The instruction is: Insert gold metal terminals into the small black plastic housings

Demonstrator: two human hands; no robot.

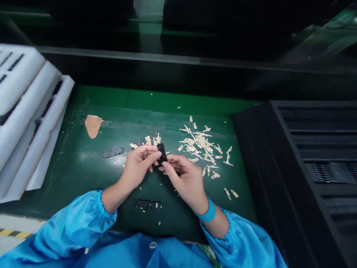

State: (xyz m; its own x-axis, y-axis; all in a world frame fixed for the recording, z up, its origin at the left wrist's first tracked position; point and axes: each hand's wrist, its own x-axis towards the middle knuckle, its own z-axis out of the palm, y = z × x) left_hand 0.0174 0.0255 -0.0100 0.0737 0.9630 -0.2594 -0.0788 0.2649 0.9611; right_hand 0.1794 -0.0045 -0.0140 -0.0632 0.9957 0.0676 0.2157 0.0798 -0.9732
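The fingers (152,158) of the left hand (138,165) and those of the right hand (185,178) pinch a small black flat plastic part (162,152) between them, held upright just above the dark green desk (83,167). A heap of pale beige paper strips (202,143) lies just beyond the right hand. A second black flat strip (112,152) rests left of the hands, a third black part (147,204) nearer the body. White foam trays (25,111) are stacked at far left, a black slotted tray (312,160) at right.
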